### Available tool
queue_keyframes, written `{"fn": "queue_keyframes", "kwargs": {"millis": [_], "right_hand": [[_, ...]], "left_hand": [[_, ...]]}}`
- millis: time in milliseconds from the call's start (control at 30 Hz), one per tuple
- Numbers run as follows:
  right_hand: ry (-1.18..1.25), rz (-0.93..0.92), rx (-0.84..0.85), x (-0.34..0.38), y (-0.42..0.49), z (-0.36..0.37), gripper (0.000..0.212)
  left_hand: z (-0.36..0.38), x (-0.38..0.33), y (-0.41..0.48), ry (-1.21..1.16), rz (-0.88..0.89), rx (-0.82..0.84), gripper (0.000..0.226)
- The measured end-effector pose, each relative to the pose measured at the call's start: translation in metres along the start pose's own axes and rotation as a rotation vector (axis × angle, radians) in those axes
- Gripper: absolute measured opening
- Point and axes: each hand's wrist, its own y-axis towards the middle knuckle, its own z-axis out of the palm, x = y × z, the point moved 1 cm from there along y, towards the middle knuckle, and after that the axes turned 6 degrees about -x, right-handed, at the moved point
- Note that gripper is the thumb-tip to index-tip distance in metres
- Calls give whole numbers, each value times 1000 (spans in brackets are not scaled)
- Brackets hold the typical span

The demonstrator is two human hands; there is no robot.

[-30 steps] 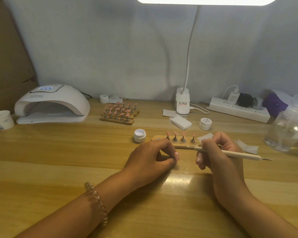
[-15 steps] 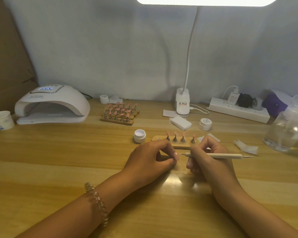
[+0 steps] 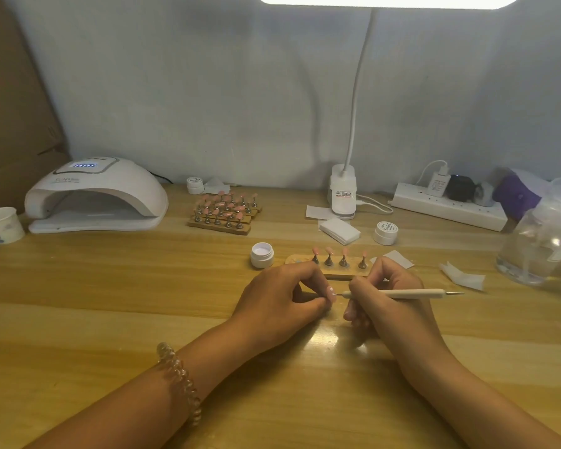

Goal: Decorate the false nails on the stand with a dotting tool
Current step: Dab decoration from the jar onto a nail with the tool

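Note:
A small wooden stand (image 3: 334,273) carries several pink false nails (image 3: 329,251) on metal pegs; its leftmost spot is bare. Just in front of it, my left hand (image 3: 279,296) rests on the table and pinches a pink false nail (image 3: 330,292) between thumb and forefinger. My right hand (image 3: 389,312) grips a white dotting tool (image 3: 402,293) lying nearly level, its left tip touching that nail. An open white jar (image 3: 262,254) stands left of the stand.
A white curing lamp (image 3: 94,192) and a paper cup (image 3: 2,225) sit at the back left. More nail stands (image 3: 224,212), a closed jar (image 3: 386,233), wipes (image 3: 339,231), a desk lamp base (image 3: 343,192), a power strip (image 3: 447,207) and a glass jar (image 3: 544,241) fill the back and right.
My right hand has shifted left and lowered the tool until its tip meets the nail in my left hand. My left hand has stayed put.

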Motion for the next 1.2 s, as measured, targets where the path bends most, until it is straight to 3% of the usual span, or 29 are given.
{"fn": "queue_keyframes", "kwargs": {"millis": [1200], "right_hand": [[-4,-8,-1,-3,1,0,18]], "left_hand": [[0,-1,0,-16,-15,2,17]]}}
